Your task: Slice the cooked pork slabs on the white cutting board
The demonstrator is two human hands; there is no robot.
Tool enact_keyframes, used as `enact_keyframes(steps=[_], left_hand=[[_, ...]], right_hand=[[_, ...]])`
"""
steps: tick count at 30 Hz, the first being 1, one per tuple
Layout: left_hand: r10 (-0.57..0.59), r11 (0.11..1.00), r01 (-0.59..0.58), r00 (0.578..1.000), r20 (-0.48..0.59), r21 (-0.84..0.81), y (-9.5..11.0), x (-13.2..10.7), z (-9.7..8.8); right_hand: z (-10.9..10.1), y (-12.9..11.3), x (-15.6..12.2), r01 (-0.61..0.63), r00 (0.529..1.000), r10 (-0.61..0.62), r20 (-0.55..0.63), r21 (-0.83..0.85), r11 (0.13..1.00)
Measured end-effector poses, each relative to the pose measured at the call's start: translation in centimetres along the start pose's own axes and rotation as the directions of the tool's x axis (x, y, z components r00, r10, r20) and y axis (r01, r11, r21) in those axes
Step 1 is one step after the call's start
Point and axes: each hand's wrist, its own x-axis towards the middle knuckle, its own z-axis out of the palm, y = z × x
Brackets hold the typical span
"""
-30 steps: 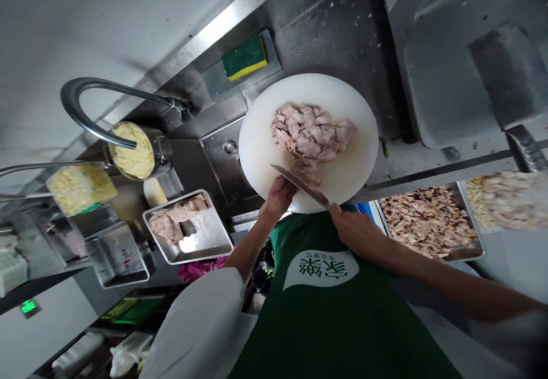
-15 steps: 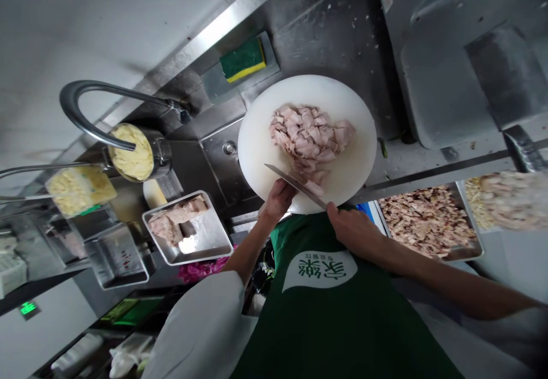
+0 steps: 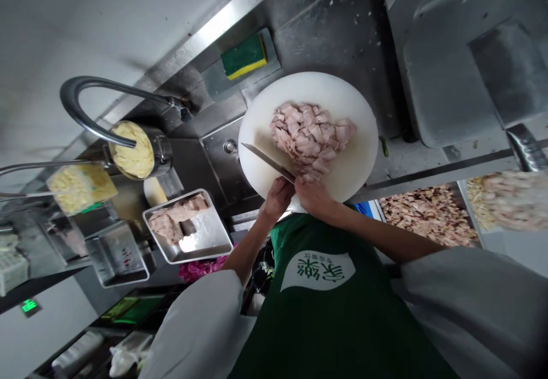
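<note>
A round white cutting board (image 3: 261, 133) lies on the steel counter with a heap of cut pale pink meat pieces (image 3: 310, 133) in its middle. My right hand (image 3: 314, 197) is at the board's near edge, closed on the handle of a knife (image 3: 268, 162). The blade points left and away, just left of the heap. My left hand (image 3: 278, 196) rests beside the right hand at the board's near edge. Its fingers are curled under the blade, and what they hold, if anything, is hidden.
A steel tray (image 3: 205, 236) with larger meat pieces sits left of me. Behind it are a pot of yellow strips (image 3: 132, 150), a curved tap (image 3: 85, 91) and a green-yellow sponge (image 3: 244, 56). A tray of chopped meat (image 3: 428, 213) is at right, and a grey machine (image 3: 462, 53) behind.
My right hand slid left along the board's near edge until it met my left hand. The knife moved left with it, from across the heap's near side to the heap's left.
</note>
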Motion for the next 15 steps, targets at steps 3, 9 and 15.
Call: enact_keyframes(steps=[3,9,15], left_hand=[[0.011,1.0,-0.012,0.999,-0.034,-0.005,0.1,-0.1,0.0],[0.002,1.0,-0.003,0.999,-0.037,-0.01,0.3,-0.2,0.0],[-0.012,1.0,0.012,1.0,0.006,0.009,0.1,-0.3,-0.2]], right_hand=[[-1.3,0.7,2.4,0.032,0.998,-0.032,-0.061,0.006,0.999],[-0.9,1.0,-4.6,-0.005,0.997,0.011,0.073,-0.081,0.997],[-0.1,0.2,-6.9,-0.032,0.987,0.039,0.155,-0.045,0.998]])
